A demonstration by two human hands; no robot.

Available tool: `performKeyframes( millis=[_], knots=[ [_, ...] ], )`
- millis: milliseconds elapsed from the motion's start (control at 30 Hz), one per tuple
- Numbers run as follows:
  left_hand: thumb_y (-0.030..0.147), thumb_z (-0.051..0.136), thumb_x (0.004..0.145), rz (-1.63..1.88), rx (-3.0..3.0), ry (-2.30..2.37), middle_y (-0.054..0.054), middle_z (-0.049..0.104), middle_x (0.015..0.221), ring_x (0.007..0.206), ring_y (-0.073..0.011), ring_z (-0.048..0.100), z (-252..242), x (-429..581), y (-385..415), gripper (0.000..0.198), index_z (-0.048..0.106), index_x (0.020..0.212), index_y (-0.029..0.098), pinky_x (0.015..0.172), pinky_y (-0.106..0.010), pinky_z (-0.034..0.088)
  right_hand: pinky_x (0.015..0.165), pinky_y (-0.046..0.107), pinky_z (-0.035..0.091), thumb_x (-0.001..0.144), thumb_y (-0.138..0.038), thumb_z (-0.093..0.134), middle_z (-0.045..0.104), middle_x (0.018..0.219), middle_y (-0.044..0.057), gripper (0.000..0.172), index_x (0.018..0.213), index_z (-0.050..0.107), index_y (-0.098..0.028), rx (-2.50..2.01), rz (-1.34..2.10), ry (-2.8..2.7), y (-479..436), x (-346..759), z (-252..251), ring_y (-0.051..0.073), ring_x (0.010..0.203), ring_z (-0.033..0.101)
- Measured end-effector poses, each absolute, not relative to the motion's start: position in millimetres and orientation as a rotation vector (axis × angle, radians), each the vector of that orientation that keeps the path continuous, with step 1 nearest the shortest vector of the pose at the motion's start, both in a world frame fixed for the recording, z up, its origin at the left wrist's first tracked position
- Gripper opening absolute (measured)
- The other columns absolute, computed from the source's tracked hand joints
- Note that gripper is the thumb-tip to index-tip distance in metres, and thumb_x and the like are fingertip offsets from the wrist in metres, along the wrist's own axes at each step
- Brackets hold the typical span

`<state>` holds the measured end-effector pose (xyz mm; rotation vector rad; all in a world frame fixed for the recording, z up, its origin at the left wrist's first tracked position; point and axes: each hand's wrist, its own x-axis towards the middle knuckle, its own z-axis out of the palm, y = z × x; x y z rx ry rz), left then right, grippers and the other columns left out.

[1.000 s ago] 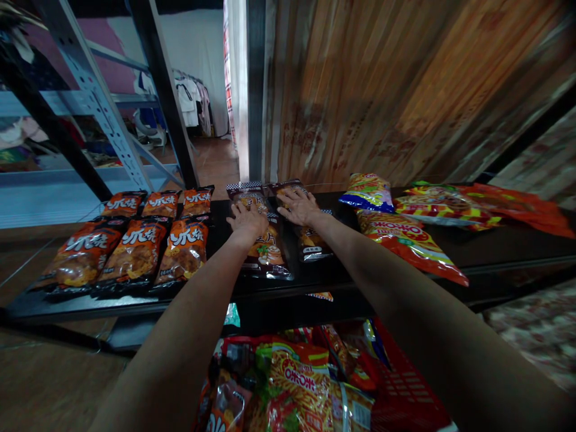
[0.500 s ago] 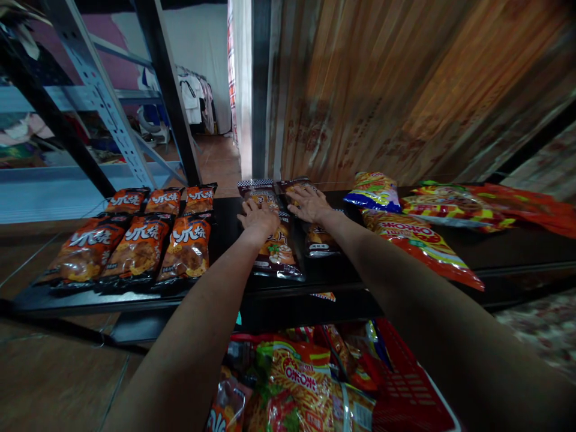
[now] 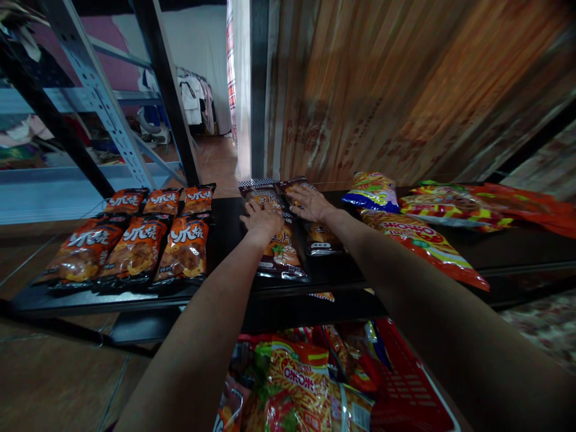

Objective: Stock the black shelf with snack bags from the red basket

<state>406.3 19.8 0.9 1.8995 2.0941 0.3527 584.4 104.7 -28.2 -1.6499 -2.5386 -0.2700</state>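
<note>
Brown snack bags lie in two columns on the black shelf (image 3: 225, 264). My left hand (image 3: 261, 221) rests with spread fingers on the left column, where the front bag (image 3: 283, 255) overlaps the one behind it. On the right column, my right hand (image 3: 310, 205) lies flat over the back bag (image 3: 293, 185); the front bag (image 3: 321, 240) shows under my wrist. Neither hand grips anything.
Several orange bags (image 3: 184, 246) stand in two rows at the left. Noodle snack bags (image 3: 418, 240) and red bags (image 3: 531, 207) lie at the right. Below the shelf's front edge is a red basket (image 3: 405, 384) full of snack bags. Metal uprights rise at the back left.
The front bag of the left brown column has shifted slightly right, along with my left hand. My right hand stays nearly in place.
</note>
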Motion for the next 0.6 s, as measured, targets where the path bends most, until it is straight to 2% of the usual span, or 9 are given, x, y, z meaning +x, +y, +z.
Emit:
performKeyframes(
  millis=[233,400,500,600],
  knots=[
    [0.043,0.032,0.087,0.358,1.893,2.056,-0.015,0.012,0.157,0.143,-0.0353,0.007,3.0,417.8,20.0,0.063,0.031,0.145,0.017,0.109,-0.06,0.017,0.114,0.048,0.02,0.09,-0.05,0.039,0.03,0.153,0.006,0.06,0.143,0.037,-0.023,-1.682,-0.254,-2.55,104.9,592.4,-23.9,0.029,0.141,0.023],
    [0.042,0.034,0.088,0.43,1.896,2.014,-0.017,0.014,0.156,0.143,-0.0364,0.006,0.3,419.1,20.6,0.063,0.032,0.144,0.015,0.11,-0.059,0.014,0.112,0.051,0.023,0.09,-0.045,0.04,0.034,0.15,0.011,0.056,0.139,0.043,-0.019,-1.664,-0.263,-2.552,102.4,588.8,-16.5,0.03,0.139,0.027],
    [0.041,0.032,0.09,0.51,1.906,1.993,-0.019,0.018,0.154,0.143,-0.0369,0.007,2.6,416.6,19.9,0.06,0.037,0.142,0.011,0.112,-0.055,0.009,0.11,0.052,0.027,0.091,-0.038,0.038,0.038,0.148,0.013,0.049,0.134,0.049,-0.016,-1.617,-0.242,-2.51,97.3,580.5,-7.1,0.03,0.139,0.029],
    [0.039,0.036,0.091,0.712,1.98,1.973,-0.021,0.027,0.151,0.142,-0.037,0.014,15.8,410.2,6.7,0.052,0.049,0.131,0.009,0.111,-0.054,0.017,0.109,0.053,0.03,0.09,-0.031,0.041,0.041,0.145,0.015,0.044,0.128,0.054,-0.014,-1.521,-0.191,-2.372,92.1,564.2,9.9,0.031,0.137,0.032]
  ],
)
